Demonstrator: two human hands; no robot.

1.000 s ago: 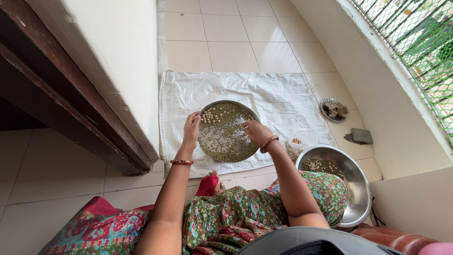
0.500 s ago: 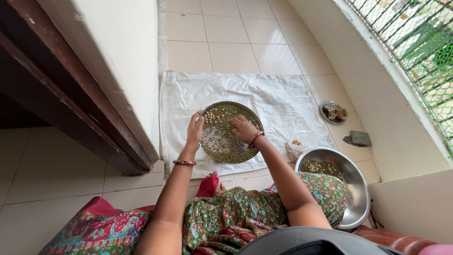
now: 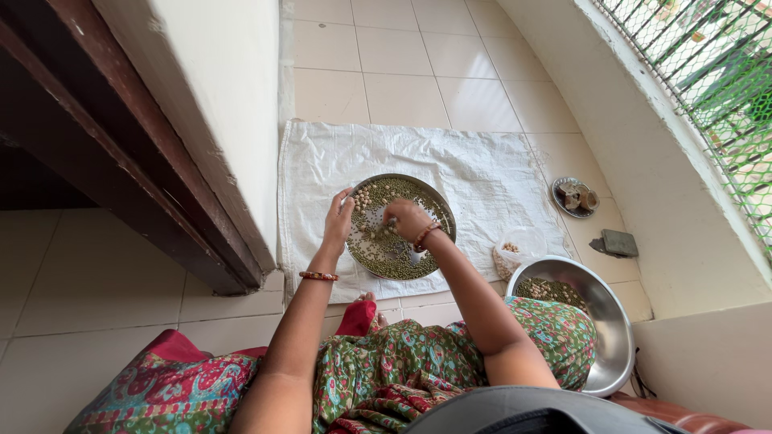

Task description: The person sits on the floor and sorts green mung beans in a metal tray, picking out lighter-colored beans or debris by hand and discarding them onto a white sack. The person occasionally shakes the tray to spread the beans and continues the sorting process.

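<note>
While our left hand (image 3: 338, 219) grips the steel plate (image 3: 438, 210) rim, our right hand (image 3: 404, 219), fingers curled, should rake the green grains (image 3: 394, 255) lightly.

Fingertips of the right hand (image 3: 406, 219) buried among the green grains, out of sight. Part of the round metal tray (image 3: 438, 210) covered by both hands; near rim partly behind the right forearm. Left hand (image 3: 338, 221) seen from the back, palm hidden. Large steel bowl (image 3: 613, 321) half hidden behind the patterned garment (image 3: 402, 362). Contents of the small plate (image 3: 573, 197) too small to identify. Dark block (image 3: 619, 242) by the wall unclear. Patterned cushion (image 3: 173, 394) cut off at the bottom edge.
</note>
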